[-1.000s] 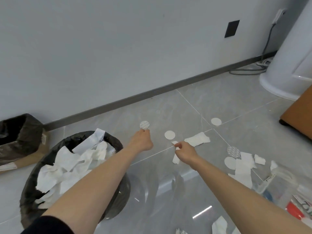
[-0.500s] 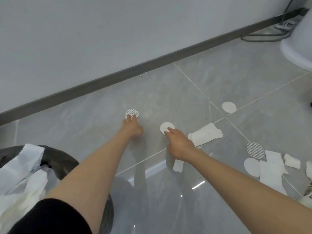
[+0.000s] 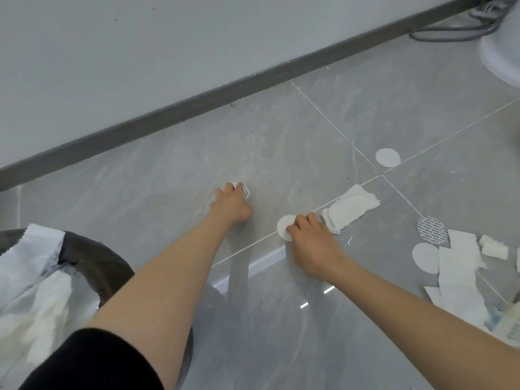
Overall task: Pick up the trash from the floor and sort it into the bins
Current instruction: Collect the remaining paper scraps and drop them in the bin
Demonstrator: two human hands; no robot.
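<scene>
Well, the left hand (image 3: 232, 205) is down at the floor with its fingers curled tight, pinching a round white disc with a grey mesh pattern (image 3: 244, 190) at its fingertips; whether the disc has left the floor I cannot tell. The right hand (image 3: 312, 244) is curled too, thumb and fingertips nipping the near edge of a plain round white paper disc (image 3: 282, 227) lying on the glossy grey tiled floor (image 3: 281, 142). Both bare forearms stretch forward, the left one out of a black sleeve (image 3: 90, 361), the hands near each other but apart. Just beside the right hand's knuckles lies a crumpled white tissue (image 3: 350, 208). Under the left arm stands a round bin with a black liner (image 3: 92, 260), heaped with white paper (image 3: 42, 299). Off to the right lies a torn white paper strip (image 3: 458, 271).
</scene>
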